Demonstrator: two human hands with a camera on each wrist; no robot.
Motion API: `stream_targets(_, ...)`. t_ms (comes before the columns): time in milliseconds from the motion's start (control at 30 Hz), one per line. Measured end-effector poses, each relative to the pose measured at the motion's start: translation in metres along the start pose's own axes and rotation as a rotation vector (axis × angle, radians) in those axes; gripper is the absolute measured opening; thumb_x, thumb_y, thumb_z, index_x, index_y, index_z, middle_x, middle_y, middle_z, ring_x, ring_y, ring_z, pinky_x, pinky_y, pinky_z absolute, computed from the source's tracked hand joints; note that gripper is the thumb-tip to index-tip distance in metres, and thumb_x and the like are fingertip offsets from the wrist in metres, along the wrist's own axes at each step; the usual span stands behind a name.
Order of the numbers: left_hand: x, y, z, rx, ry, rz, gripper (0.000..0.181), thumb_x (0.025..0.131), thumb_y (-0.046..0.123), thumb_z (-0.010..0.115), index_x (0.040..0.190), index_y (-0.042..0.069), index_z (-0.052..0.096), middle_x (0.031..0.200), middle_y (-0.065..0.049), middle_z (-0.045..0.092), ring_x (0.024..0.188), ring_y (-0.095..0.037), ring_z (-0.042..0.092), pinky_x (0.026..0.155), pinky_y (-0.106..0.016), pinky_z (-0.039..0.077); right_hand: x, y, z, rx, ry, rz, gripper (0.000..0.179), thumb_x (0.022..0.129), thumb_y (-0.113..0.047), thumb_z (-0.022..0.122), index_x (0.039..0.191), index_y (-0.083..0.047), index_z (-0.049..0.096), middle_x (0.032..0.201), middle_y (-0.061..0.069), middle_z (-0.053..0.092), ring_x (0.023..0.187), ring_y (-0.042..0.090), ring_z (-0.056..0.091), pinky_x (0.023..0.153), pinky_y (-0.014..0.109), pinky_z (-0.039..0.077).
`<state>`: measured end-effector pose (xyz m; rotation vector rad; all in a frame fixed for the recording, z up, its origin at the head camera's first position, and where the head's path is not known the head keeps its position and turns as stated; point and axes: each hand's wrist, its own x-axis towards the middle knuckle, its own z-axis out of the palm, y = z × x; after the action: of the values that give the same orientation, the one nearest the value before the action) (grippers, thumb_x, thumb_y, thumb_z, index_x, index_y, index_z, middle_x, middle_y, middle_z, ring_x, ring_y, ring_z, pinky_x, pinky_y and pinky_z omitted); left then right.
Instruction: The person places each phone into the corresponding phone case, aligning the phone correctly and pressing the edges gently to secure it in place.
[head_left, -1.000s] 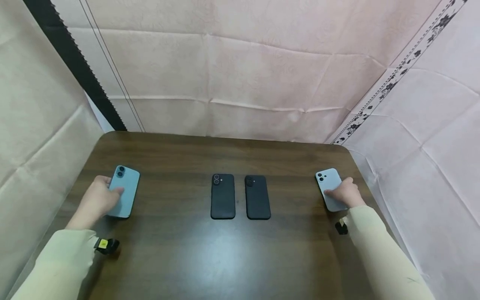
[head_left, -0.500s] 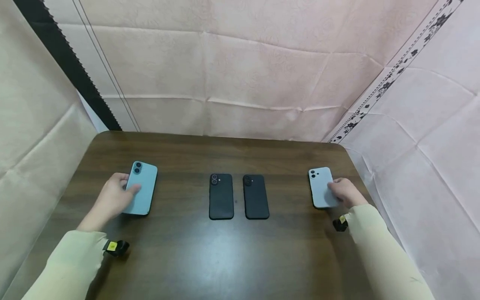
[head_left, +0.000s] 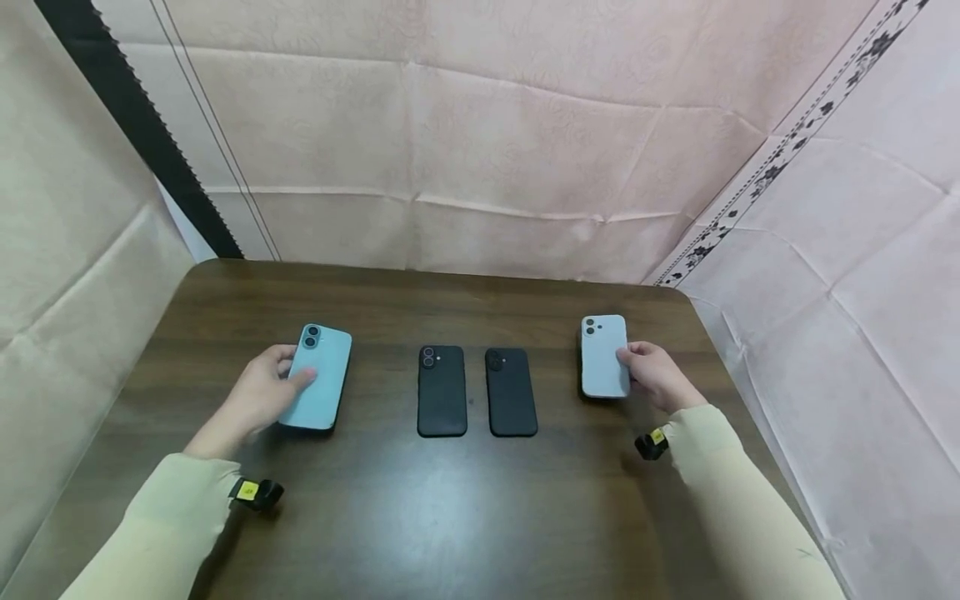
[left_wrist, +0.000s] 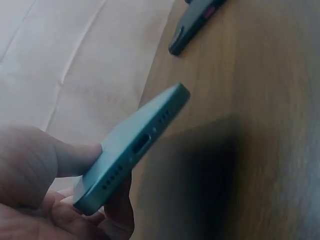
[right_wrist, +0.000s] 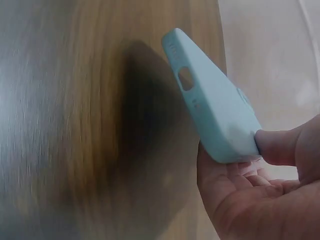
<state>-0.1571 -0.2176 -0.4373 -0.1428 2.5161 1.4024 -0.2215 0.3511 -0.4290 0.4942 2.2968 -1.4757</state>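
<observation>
My left hand (head_left: 262, 392) grips a turquoise phone (head_left: 322, 379) by its left edge, thumb on the back and fingers beneath. In the left wrist view that phone (left_wrist: 135, 145) is held up off the wood, its port end toward the camera and a shadow below. My right hand (head_left: 660, 375) pinches a pale blue phone (head_left: 604, 357) at its right edge. The right wrist view shows this phone (right_wrist: 220, 105) raised and tilted, with a cutout around the port. Between the hands lie two black phones, a left one (head_left: 442, 396) and a right one (head_left: 512, 396), both camera side up.
A brown wooden table (head_left: 450, 517) with rounded far corners lies under everything. Pale cloth (head_left: 525, 150) hangs behind its far edge. More cloth stands close along the left side (head_left: 67, 333) and the right side (head_left: 862, 350).
Both hands have moved inward: the turquoise phone has shifted right, the pale blue phone left and slightly farther back. The two black phones have stayed in place.
</observation>
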Motion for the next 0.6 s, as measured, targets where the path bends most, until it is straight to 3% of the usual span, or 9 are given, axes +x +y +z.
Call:
stream_targets(233, 0.0, 0.009, 0.011, -0.106, -0.028, -0.009, 0.067, 0.1, 0.034, 0.053, 0.147, -0.003, 0.024, 0.143, -0.031, 0.038, 0.12, -0.041, 0.048, 0.094, -0.055, 0.045, -0.004, -0.014, 0.025, -0.008, -0.02, -0.05, 0.042, 0.104, -0.025, 0.044, 0.134, 0.004, 0.039, 0.134, 0.022, 0.043, 0.118, 0.032, 0.049, 0.096, 0.045, 0.045)
stream_targets(600, 0.001, 0.02, 0.027, -0.201, -0.019, -0.019, 0.066, 0.099, 0.032, 0.056, 0.148, 0.001, 0.025, 0.141, -0.028, 0.043, 0.118, -0.038, 0.053, 0.092, -0.052, 0.047, -0.013, -0.035, 0.055, -0.029, -0.043, -0.083, 0.039, 0.104, -0.026, 0.046, 0.131, 0.002, 0.043, 0.132, 0.02, 0.046, 0.117, 0.031, 0.049, 0.095, 0.046, 0.045)
